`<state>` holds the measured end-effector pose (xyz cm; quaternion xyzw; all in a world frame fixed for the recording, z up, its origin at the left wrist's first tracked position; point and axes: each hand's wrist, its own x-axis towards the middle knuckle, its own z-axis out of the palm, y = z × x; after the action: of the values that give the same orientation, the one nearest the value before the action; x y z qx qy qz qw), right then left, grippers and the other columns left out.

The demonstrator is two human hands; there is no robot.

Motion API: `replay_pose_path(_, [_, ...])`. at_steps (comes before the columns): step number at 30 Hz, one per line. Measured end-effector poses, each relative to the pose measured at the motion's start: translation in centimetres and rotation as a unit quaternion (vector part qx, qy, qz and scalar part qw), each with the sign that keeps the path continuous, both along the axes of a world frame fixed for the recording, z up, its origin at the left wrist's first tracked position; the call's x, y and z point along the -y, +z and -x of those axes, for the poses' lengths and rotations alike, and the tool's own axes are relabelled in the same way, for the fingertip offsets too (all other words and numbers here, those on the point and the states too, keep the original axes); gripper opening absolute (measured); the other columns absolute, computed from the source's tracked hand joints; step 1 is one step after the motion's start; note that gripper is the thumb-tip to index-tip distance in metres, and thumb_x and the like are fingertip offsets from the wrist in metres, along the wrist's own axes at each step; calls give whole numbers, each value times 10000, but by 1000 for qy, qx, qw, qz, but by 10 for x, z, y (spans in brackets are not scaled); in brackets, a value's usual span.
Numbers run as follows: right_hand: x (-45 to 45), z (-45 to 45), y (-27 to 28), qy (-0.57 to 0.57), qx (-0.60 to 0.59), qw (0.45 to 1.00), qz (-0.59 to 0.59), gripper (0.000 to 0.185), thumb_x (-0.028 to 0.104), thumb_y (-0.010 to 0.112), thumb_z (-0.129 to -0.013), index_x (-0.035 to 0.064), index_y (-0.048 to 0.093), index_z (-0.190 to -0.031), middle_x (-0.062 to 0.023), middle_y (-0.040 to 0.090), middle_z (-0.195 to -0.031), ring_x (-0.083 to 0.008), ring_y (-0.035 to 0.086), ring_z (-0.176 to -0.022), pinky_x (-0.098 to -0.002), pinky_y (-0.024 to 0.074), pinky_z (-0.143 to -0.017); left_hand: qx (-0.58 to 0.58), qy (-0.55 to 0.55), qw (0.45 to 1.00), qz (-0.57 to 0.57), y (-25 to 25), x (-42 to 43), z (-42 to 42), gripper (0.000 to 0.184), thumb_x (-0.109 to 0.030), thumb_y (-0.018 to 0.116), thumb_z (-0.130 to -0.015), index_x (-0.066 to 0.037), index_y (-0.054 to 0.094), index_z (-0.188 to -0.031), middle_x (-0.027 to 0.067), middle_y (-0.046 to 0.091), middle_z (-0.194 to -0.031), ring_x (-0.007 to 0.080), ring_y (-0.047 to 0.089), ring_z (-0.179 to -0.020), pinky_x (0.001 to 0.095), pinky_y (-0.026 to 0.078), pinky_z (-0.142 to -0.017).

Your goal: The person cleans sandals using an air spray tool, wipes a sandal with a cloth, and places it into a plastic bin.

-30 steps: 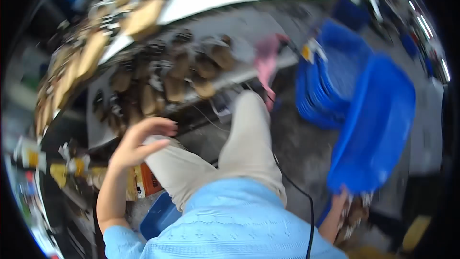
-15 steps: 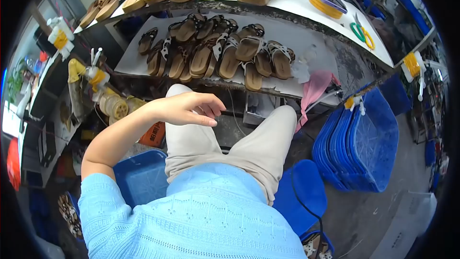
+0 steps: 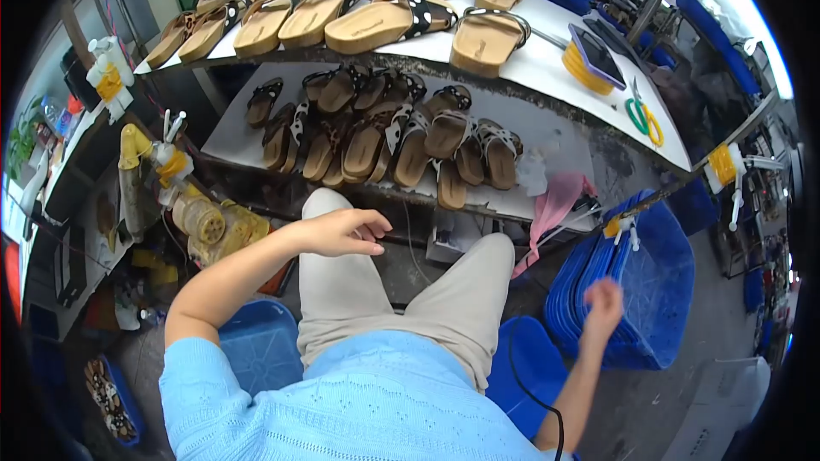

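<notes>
My left hand (image 3: 346, 232) hovers over my left thigh with its fingers loosely bent and the thumb apart, holding nothing. Out to the right, my right hand (image 3: 604, 303) is raised in front of a stack of blue plastic baskets (image 3: 670, 290); motion blurs its fingers, and whether it holds anything is unclear. Ahead, a cork-coloured sandal with a dotted strap (image 3: 367, 26) lies on the white worktop (image 3: 547, 64), beside a sandal with a dark strap (image 3: 483, 41) at the front edge. More sandals (image 3: 367, 149) crowd the shelf below.
Green-and-yellow-handled scissors (image 3: 642, 118) and a dark tablet-like device on yellow rolls (image 3: 594, 64) lie at the worktop's right. Pink cloth (image 3: 547, 213) hangs from the lower shelf. Yellow-taped machinery (image 3: 205, 218) stands left. A blue basket (image 3: 260, 346) sits beside my left hip.
My right hand has come into view at the right. The view has tilted up, showing more of the worktop. My left hand keeps nearly the same pose over the thigh.
</notes>
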<state>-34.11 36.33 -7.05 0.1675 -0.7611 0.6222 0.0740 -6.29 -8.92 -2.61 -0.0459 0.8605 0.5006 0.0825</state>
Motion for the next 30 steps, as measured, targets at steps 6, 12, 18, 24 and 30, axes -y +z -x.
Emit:
replay_pose_path(6, [207,23,239,150,-351,919,-97,124,59,677,-915,-54,677,-965,-73,695,-916,-121,639,-851,-271,504,-789,-20,60,998,-18,-31,15,-23,470,-283,695,-940,-14,570,-1306,141,657,-1167,235,651,-1092,362,540,-945])
replay_pose_path(12, [458,190,302,125,-422,767,-467,636,607,636,-871,28,718,-1123,-147,739,-1032,-240,700,-959,-352,519,-858,-91,102,987,-82,-61,-21,-57,442,-234,692,-933,-10,573,-1295,147,658,-1184,256,656,-1047,360,518,-943])
replay_pose_path(18, [532,221,277,128,-340,688,-628,825,687,712,-736,-56,713,-1095,-260,712,-1029,-371,699,-1015,-437,525,-890,-107,223,959,-137,-87,-36,-116,451,-213,711,-908,-12,569,-1287,162,639,-1203,262,656,-1072,362,521,-944])
replay_pose_path(24, [512,211,294,20,-245,809,-534,609,590,753,-725,47,746,-1001,-109,726,-852,-236,684,-762,-370,519,-730,-87,295,933,-185,-83,-26,-129,406,-143,698,-919,-5,585,-1285,134,670,-1173,219,658,-1079,356,519,-955])
replay_pose_path(30, [399,131,318,-32,-452,802,-389,585,679,691,-775,162,749,-1043,-55,722,-871,-179,697,-804,-315,488,-789,-143,281,921,-231,-73,-48,-113,398,-138,683,-939,6,576,-1295,124,662,-1181,198,652,-1084,340,513,-967])
